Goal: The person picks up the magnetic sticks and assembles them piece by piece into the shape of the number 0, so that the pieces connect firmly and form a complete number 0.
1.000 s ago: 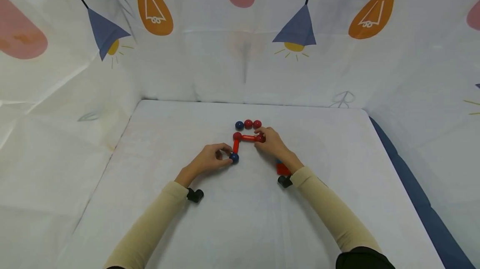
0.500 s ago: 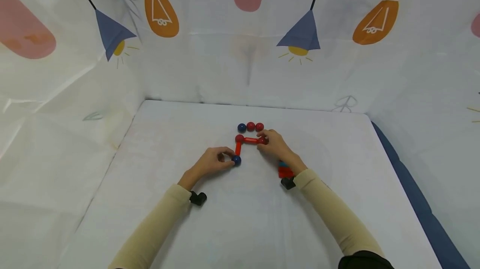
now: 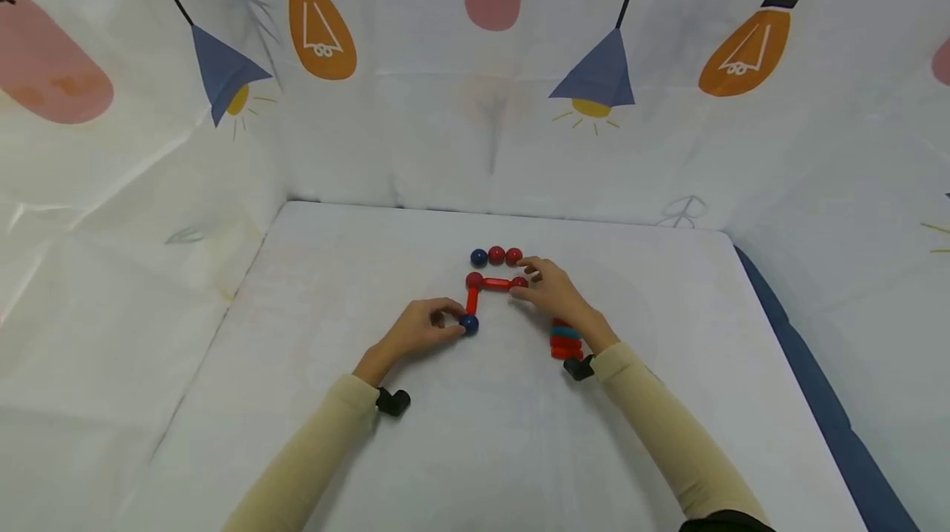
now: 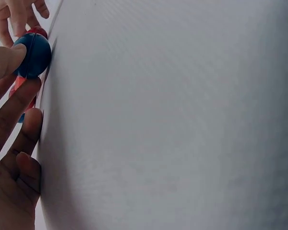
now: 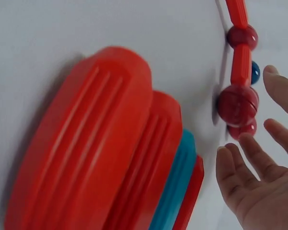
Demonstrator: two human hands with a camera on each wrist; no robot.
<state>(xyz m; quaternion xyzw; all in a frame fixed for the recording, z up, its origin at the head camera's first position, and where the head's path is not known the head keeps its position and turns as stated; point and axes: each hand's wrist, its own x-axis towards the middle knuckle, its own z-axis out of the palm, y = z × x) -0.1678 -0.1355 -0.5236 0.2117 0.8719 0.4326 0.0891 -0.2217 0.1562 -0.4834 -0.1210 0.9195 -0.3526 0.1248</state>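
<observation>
Between thumb and forefinger, my left hand (image 3: 417,327) pinches a dark blue ball (image 4: 36,55) at the near end of a joined piece. From that ball a red rod (image 3: 472,301) runs back to a red corner ball (image 3: 474,280). A second red rod (image 3: 496,284) leads right from the corner to a red end ball (image 5: 237,104). My right hand (image 3: 552,293) is just right of this end ball, its thumb and fingers spread apart around it. In the right wrist view a gap shows between those fingers (image 5: 225,165) and the ball.
Behind the joined piece, a loose blue ball (image 3: 478,257) and two red balls (image 3: 496,255) lie in a row. Several ridged red rods (image 5: 81,139) and a turquoise one (image 5: 175,182) lie side by side beneath my right wrist. A patterned sheet hangs behind the white table (image 3: 356,251).
My right hand's fingers have spread from the red end ball and the hand has eased to the right. The left hand keeps its pinch on the blue ball. The head view has shifted slightly.
</observation>
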